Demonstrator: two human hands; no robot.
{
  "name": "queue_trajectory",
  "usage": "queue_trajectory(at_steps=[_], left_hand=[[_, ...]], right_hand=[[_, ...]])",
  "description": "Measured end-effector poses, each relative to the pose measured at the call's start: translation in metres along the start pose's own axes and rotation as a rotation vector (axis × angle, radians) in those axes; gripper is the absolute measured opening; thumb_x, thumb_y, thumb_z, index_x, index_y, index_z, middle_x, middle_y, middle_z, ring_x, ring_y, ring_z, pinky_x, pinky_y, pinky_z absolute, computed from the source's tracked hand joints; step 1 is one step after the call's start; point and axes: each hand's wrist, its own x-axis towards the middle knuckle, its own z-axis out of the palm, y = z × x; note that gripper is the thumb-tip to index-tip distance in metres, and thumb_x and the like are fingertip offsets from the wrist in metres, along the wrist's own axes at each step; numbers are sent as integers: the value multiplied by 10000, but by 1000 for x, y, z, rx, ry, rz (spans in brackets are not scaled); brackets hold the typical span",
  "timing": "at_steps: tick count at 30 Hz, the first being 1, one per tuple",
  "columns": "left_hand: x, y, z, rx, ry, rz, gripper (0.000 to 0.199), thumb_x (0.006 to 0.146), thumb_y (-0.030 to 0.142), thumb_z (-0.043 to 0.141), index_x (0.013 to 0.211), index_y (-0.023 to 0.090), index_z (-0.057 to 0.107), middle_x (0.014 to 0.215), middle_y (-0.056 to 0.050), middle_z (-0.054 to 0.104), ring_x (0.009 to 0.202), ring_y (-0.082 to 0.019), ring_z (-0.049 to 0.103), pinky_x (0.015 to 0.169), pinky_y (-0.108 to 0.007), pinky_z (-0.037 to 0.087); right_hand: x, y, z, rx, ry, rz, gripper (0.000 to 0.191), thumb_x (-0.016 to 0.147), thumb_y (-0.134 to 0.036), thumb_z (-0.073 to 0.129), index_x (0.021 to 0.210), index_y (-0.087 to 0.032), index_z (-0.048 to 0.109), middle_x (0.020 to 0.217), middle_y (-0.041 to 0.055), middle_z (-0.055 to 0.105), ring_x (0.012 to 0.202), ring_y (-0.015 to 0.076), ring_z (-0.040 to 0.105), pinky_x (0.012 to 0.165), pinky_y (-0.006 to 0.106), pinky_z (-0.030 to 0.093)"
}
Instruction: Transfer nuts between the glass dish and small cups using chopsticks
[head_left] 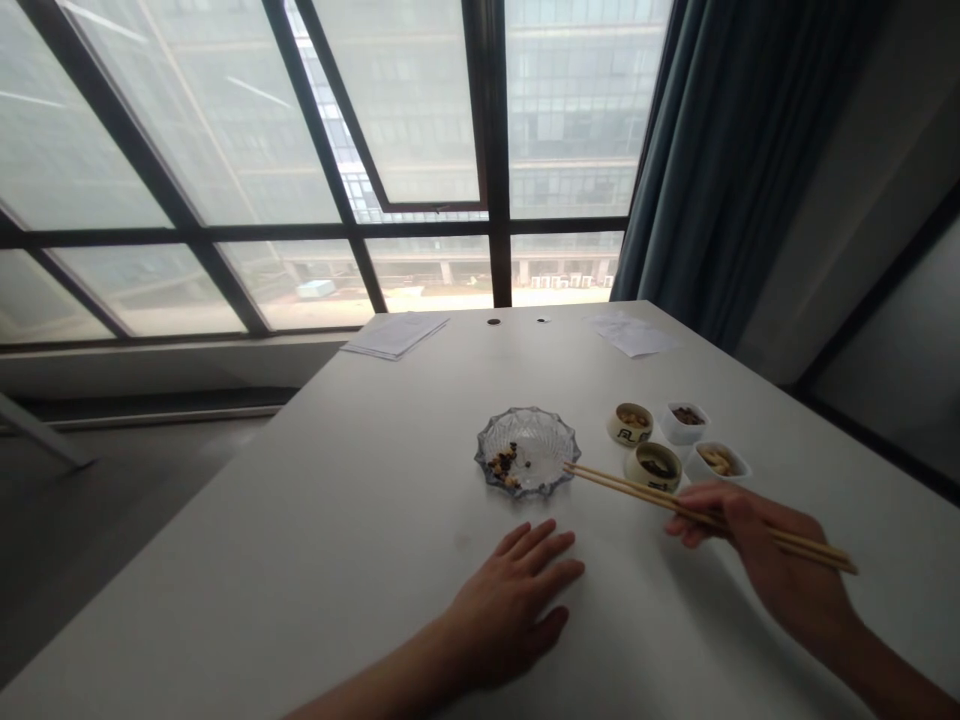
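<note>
My right hand (765, 550) grips a pair of wooden chopsticks (637, 489), their tips close together at the right rim of a clear glass dish (547, 425). Small dark and pale pieces (506, 463) lie mostly in the dish's left part. My left hand (521, 595) rests flat on the table in front of the dish, fingers spread. Beyond my right hand stand two cream cups, one (631, 432) behind the other (651, 482), both with contents. Beside them are two white tubs: one (684, 435) holds dark bits, the nearer (739, 468) pale yellowish pieces.
The white table (360, 500) reaches toward a large window (420, 100). Paper sheets (397, 335) lie at its far left corner, and more papers (634, 333) at the far right. Two small round holes show near the far edge. A dark blue curtain (720, 170) hangs at right.
</note>
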Motion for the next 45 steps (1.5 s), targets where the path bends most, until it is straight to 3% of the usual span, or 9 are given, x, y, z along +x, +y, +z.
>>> queue_trajectory(at_steps=[7,14,21,28,36,45], left_hand=[[-2,0,1,-25,22,9,507,955,358,555,1451,321,461,1609,-18,389,1509,-265,272,1237,-488,214],[-4,-2,-1,-61,5,6,475,996,435,489,1457,328,443,1608,-11,391,1511,-246,268,1241,-469,201],[-5,-2,-3,-96,2,6,466,995,438,492,1442,307,463,1599,-27,404,1513,-259,264,1240,-474,200],[-5,-2,-1,-104,11,8,470,982,420,517,1434,297,477,1591,-32,418,1510,-264,270,1241,-471,199],[-6,-4,-1,-105,7,17,479,989,432,502,1447,297,462,1596,-31,409,1511,-266,267,1238,-474,204],[-5,-4,0,-96,13,22,472,993,438,496,1442,297,466,1599,-30,405,1512,-257,267,1241,-464,198]], right_hand=[[27,-8,58,117,-252,101,422,930,-550,618,957,-161,778,860,129,787,758,269,784,723,382,666],[43,14,82,109,-318,187,459,913,-578,625,942,-144,770,774,112,781,706,246,776,669,340,660],[44,20,83,98,-309,226,433,924,-556,625,941,-146,761,800,117,788,721,243,779,678,332,661],[49,18,75,12,-179,181,415,863,-557,702,878,-146,763,716,110,775,611,233,760,587,298,650],[50,33,86,54,-219,238,440,865,-594,679,881,-159,744,743,109,782,661,236,771,633,305,655],[51,34,89,89,-231,248,459,865,-620,662,883,-170,749,780,111,790,707,259,782,652,331,664]])
